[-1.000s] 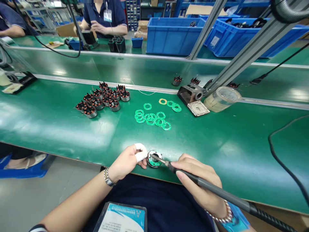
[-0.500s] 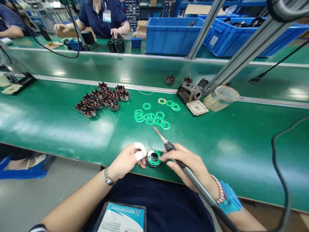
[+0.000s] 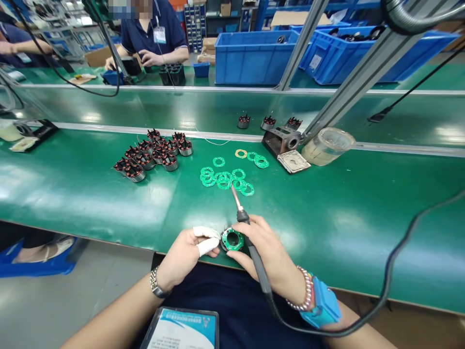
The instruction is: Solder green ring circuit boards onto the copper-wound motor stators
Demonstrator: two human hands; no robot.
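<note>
Over green workbench (image 3: 90, 208), hands (image 3: 185, 257) grip stator (image 3: 231, 247), soldering iron (image 3: 254, 259)

You have bright, even overhead light across the whole scene. Glare sits in white patches on the green tabletop (image 3: 83, 194), near left and right, and along the far bench (image 3: 203, 109). Shadows are soft, darkest beneath your right hand (image 3: 267, 257). Wide-lens distortion bows the aluminium rail (image 3: 363, 80) toward the far right edge. The far shelving (image 3: 194, 26) reads slightly soft.
</note>
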